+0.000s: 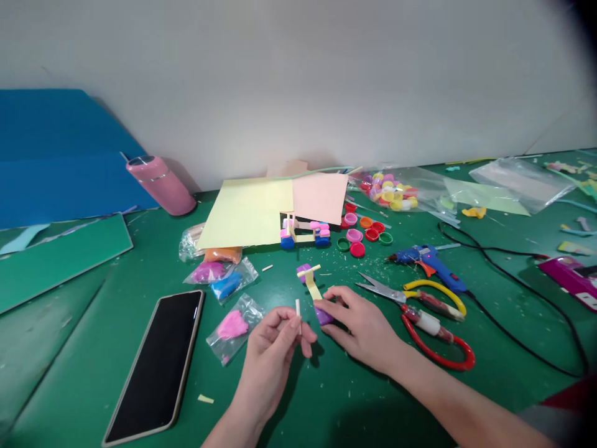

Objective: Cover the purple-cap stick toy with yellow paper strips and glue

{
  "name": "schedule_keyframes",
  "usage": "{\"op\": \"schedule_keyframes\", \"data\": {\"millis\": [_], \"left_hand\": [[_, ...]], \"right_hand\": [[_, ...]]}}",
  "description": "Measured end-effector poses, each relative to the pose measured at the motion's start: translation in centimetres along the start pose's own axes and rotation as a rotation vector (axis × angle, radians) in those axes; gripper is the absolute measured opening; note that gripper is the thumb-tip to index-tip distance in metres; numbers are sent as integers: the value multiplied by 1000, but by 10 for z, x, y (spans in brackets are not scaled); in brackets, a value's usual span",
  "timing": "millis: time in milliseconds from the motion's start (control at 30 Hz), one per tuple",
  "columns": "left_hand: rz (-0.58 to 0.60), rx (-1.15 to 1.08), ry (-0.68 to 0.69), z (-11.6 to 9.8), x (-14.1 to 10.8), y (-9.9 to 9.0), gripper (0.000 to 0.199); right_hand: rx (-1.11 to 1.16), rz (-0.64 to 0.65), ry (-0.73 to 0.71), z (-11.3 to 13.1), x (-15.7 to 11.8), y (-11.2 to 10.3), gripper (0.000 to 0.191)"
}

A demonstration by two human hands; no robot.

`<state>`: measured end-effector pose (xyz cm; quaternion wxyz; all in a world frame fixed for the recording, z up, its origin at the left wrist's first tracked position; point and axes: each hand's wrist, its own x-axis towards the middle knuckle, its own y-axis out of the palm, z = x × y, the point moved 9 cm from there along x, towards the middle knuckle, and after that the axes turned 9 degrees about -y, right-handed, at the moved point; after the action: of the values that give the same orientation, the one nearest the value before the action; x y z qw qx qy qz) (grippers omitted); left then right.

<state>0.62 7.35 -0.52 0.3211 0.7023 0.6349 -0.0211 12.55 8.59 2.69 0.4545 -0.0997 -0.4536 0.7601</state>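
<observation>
Between the thumb and fingers of my left hand (277, 348) a short white stick (298, 308) is pinched upright. My right hand (357, 320) has its fingers closed on the near purple end of a small craft piece (313, 288). That piece has a pale yellow strip, a purple block at its far end and a thin cream stick lying across it. Just beyond stands a little model with pink and blue blocks and cream sticks (305, 233). Left of my left hand lies a bag of pink clay (234, 326).
Scissors (415, 305) and a blue glue gun (426, 261) with its cord lie at the right. At the left are a phone (156, 367), clay bags (226, 283) and a pink bottle (163, 186). Bottle caps (357, 236) and yellow paper (247, 211) lie farther back.
</observation>
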Motion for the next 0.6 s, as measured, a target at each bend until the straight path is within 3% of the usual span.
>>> {"op": "schedule_keyframes", "data": {"millis": [167,300,400,600], "left_hand": [[143,-29,-105,16,-3,17,9],[258,-10,-120,25,-6,29,9],[270,9,-100,27,-6,30,9],[203,116,-36,22,-2,20,9]], "right_hand": [[357,-271,81,2,-9,-19,22],[655,-256,168,7,-13,-3,13],[808,-266,210,8,-14,8,10],[774,-267,260,2,-7,2,14]]}}
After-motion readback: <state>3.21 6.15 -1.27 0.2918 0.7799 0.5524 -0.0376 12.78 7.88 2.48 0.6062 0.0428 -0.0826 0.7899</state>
